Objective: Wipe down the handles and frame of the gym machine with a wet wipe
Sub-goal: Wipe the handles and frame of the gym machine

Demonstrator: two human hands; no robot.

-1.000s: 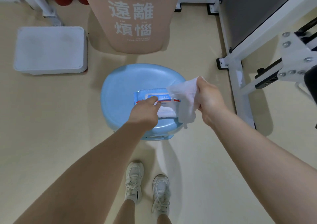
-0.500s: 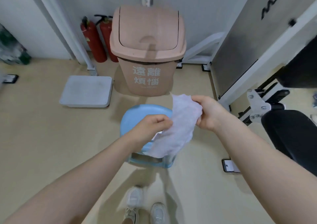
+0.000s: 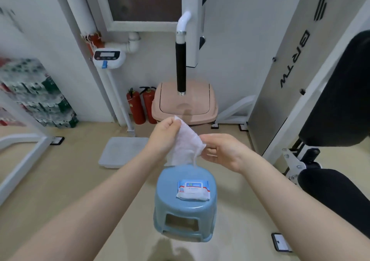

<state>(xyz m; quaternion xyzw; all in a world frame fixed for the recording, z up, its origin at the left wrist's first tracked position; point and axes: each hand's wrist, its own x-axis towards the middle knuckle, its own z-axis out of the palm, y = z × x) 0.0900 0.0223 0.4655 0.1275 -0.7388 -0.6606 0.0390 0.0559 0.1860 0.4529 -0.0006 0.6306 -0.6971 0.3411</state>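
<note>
Both bare forearms reach forward from the lower corners and converge above the blue stool (image 3: 184,210); the left hand (image 3: 163,135) is raised a little higher than the right, its back turned up and toward the camera, its fingers curled down with thumb and forefinger pinching the upper corner of the wet wipe (image 3: 185,143); the right hand (image 3: 222,150) lies lower and to the right, wrist bent inward, its fingers loosely curled and their tips pinching the wipe's lower right edge; the wipe hangs stretched between the two hands, white and crumpled, its lower edge drooping toward the stool's top.

On the stool's seat rests the pack of wipes (image 3: 193,189), flat, with a blue and red label; the stool stands on the beige floor (image 3: 60,190).

Beyond the hands the black-gripped handle (image 3: 180,68) of the gym machine hangs upright from a white curved tube, in front of a pink swing-lid bin (image 3: 186,106); the white frame (image 3: 268,108) of the machine and its grey panel rise to the right, with black pads (image 3: 336,100) at the right edge; two red fire extinguishers (image 3: 141,106) stand against the wall left of the bin; a flat white scale platform (image 3: 122,152) lies on the floor just left of the left forearm; a phone (image 3: 281,244) lies on the floor at lower right.
</note>
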